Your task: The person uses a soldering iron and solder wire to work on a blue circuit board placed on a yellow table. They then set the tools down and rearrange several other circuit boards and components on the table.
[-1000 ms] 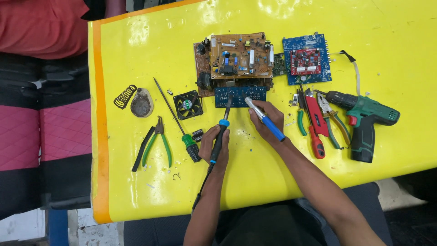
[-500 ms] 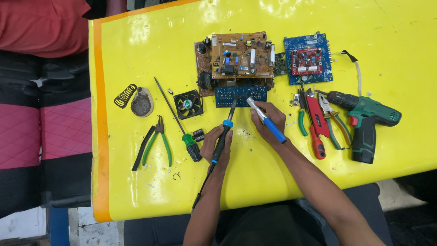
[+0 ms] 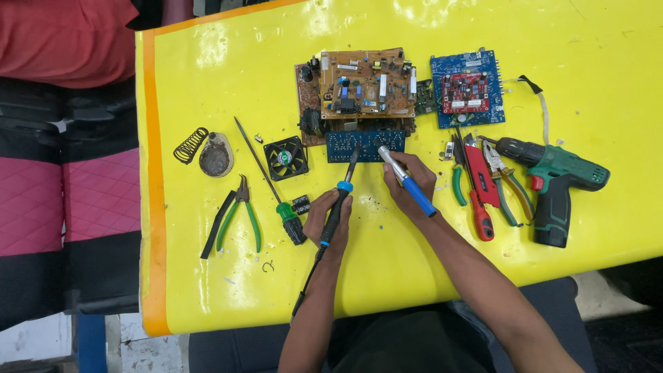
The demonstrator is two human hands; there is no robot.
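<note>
Clearly both hands grip tools: left hand (image 3: 324,220) pinching the soldering iron (image 3: 338,207), right hand (image 3: 409,185) the desoldering pump (image 3: 406,181), tips over the blue board (image 3: 366,145); a slip could scorch neighbouring parts.

Three circuit boards: one brown (image 3: 366,86), two blue (image 3: 468,90) (image 3: 366,145). One cooling fan (image 3: 286,157), one cordless drill (image 3: 556,181), one green-handled screwdriver (image 3: 273,190), one soldering iron (image 3: 338,207), one desoldering pump (image 3: 407,181), one coiled spring (image 3: 190,145). Several pliers; exact count unclear.
</note>
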